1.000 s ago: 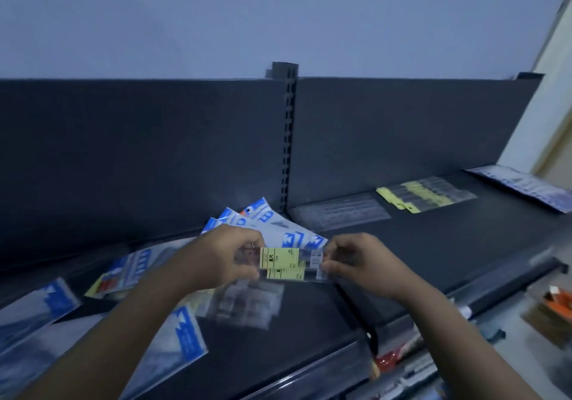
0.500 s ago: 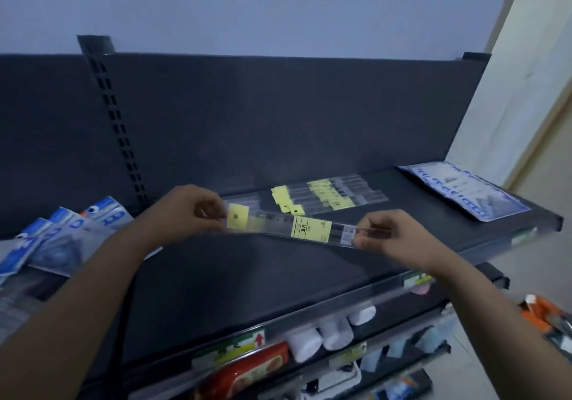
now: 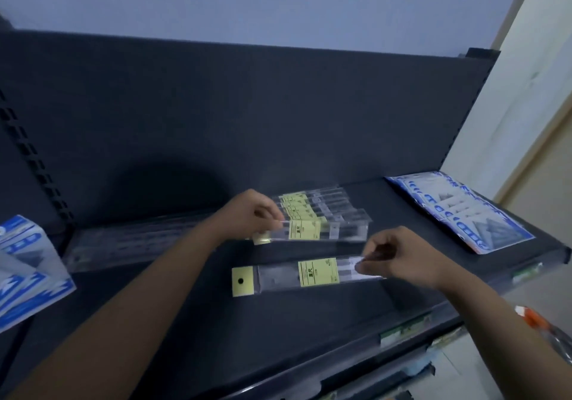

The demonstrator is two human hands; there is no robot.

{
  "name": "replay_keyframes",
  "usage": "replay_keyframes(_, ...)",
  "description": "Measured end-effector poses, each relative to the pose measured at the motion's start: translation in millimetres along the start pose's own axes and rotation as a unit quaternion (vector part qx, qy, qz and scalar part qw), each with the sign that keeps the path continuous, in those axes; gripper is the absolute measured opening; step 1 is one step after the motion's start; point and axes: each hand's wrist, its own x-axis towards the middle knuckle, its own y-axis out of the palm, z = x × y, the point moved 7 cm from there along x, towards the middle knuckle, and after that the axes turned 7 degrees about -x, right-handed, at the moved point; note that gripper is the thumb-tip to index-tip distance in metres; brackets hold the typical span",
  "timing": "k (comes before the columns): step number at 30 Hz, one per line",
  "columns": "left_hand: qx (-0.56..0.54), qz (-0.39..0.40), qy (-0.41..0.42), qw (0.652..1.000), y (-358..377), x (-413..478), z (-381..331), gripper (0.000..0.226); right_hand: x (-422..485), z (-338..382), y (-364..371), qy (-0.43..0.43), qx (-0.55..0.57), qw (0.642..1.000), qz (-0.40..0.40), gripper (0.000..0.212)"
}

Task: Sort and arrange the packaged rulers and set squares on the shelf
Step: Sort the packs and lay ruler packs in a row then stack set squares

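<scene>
Left hand [image 3: 257, 213] pinches the front of the ruler row [image 3: 312, 210], and right hand [image 3: 399, 257] pinches a loose ruler pack [image 3: 306, 272] just before it. Set-square packs [image 3: 458, 210] (at both ends of the shelf [image 3: 185, 322]) are, I think, not yet gathered.

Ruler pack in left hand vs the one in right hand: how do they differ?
Left hand grips the far ruler pack near its yellow header end, partly hiding the header; right hand pinches the near ruler pack at its clear end, header and punched hole exposed. The far ruler pack sits at the front edge of the ruler stack; the near ruler pack lies apart, nearer the shelf front. Both: clear sleeves, yellow labels, headers pointing left.
</scene>
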Motion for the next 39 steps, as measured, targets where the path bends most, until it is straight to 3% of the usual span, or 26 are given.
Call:
replay_keyframes(9,0.199,-0.068,-0.036,0.977,19,28,8,0.017,37,-36,-14,-0.047,0.027,0.998,0.028,0.02)
replay_keyframes(15,0.165,-0.194,-0.049,0.966,21,6,-2,0.018,76,-48,-19,-0.116,0.021,0.993,0.01,0.018)
replay_keyframes(20,0.223,-0.245,-0.079,0.94,30,-13,-14,0.048,96,-51,-15,-0.157,0.007,0.987,-0.036,0.014)
replay_keyframes(23,0.3,-0.218,-0.104,0.923,43,-23,-20,0.064,97,-52,-6,-0.189,-0.021,0.981,-0.025,0.015)
replay_keyframes(25,0.335,-0.164,-0.122,0.92,54,-28,-19,0.073,96,-52,4,-0.209,-0.081,0.974,0.008,0.028)
replay_keyframes(27,0.332,-0.136,-0.129,0.925,59,-33,-15,0.068,96,-52,9,-0.217,-0.121,0.968,0.021,0.038)
replay_keyframes(32,0.289,-0.124,-0.141,0.939,58,-36,-10,0.034,96,-46,13,-0.229,-0.165,0.959,0.026,0.031)
replay_keyframes(39,0.245,-0.104,-0.178,0.947,58,-34,0,0.025,102,-37,18,-0.228,-0.241,0.94,0.083,0.03)
